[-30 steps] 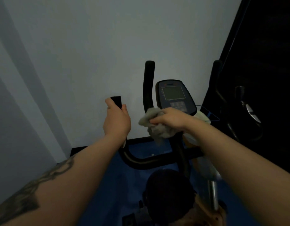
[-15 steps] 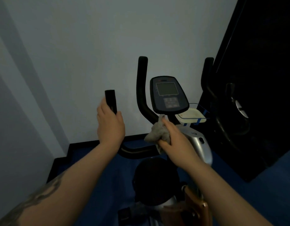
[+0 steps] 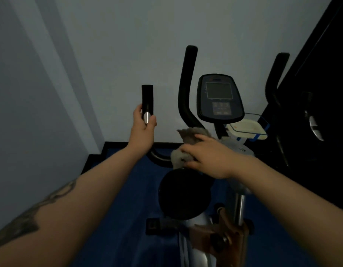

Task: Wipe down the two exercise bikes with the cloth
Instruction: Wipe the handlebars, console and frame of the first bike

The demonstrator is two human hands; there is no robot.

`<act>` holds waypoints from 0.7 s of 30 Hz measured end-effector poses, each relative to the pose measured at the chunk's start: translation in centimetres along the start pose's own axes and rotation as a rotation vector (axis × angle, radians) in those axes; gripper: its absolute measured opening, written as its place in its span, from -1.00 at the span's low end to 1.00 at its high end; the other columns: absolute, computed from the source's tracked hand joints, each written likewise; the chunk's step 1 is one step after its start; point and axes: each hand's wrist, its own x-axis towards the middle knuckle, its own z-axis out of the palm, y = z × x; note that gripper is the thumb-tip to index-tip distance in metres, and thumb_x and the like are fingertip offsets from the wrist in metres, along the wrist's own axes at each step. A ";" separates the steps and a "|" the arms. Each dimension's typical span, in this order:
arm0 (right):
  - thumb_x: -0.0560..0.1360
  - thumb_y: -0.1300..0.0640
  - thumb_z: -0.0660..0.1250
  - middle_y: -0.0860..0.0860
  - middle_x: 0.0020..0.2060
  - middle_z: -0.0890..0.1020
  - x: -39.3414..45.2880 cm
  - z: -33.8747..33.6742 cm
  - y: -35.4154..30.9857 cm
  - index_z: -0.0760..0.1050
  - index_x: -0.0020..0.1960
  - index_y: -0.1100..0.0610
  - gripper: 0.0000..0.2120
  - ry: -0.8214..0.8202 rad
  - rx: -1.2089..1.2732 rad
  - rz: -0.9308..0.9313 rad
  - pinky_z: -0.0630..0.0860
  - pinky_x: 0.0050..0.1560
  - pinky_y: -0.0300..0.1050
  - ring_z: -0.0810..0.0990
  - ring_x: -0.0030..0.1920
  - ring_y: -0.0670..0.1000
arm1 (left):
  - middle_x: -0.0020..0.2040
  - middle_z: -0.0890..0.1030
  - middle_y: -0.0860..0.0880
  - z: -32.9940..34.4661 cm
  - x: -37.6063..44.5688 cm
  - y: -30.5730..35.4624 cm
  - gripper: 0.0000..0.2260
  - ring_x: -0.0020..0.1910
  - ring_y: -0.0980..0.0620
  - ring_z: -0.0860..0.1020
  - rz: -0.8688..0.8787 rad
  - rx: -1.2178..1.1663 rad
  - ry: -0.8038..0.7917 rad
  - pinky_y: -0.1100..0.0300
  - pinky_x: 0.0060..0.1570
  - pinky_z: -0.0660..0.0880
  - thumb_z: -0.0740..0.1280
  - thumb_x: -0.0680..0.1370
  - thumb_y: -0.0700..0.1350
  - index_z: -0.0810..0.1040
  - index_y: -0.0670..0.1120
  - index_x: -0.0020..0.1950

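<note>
An exercise bike stands in front of me, with black curved handlebars [image 3: 186, 89], a console [image 3: 219, 98] with a grey screen and a round black seat [image 3: 184, 193]. My left hand [image 3: 142, 130] grips the left handlebar grip [image 3: 147, 101] low down, around its silver sensor strip. My right hand [image 3: 207, 155] holds a grey cloth [image 3: 186, 141] and presses it on the handlebar bar just left of the console post. A second machine [image 3: 313, 120] is barely visible in the dark at the right.
A clear tray with blue tape [image 3: 246, 129] is fixed to the right of the console. Pale walls [image 3: 89, 54] close off the left and far side. The floor [image 3: 128, 218] is blue with a black skirting. A brown bracket [image 3: 224, 234] sits below the seat.
My right hand has carried the cloth down from the upright handlebar beside the console to the lower bar. My left hand has slid lower on the left grip. The view has shifted back.
</note>
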 end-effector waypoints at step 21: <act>0.61 -0.26 -0.08 0.00 -0.15 0.58 4.4 0.1 -3.3 0.44 0.02 0.02 -0.54 -0.012 -0.156 0.049 -0.36 0.36 0.30 0.52 0.12 0.04 | 0.10 0.47 0.22 0.4 -0.4 -0.4 -0.57 -0.22 0.19 0.63 0.010 0.004 0.089 0.39 -0.31 0.45 0.16 0.65 0.01 0.14 0.06 0.50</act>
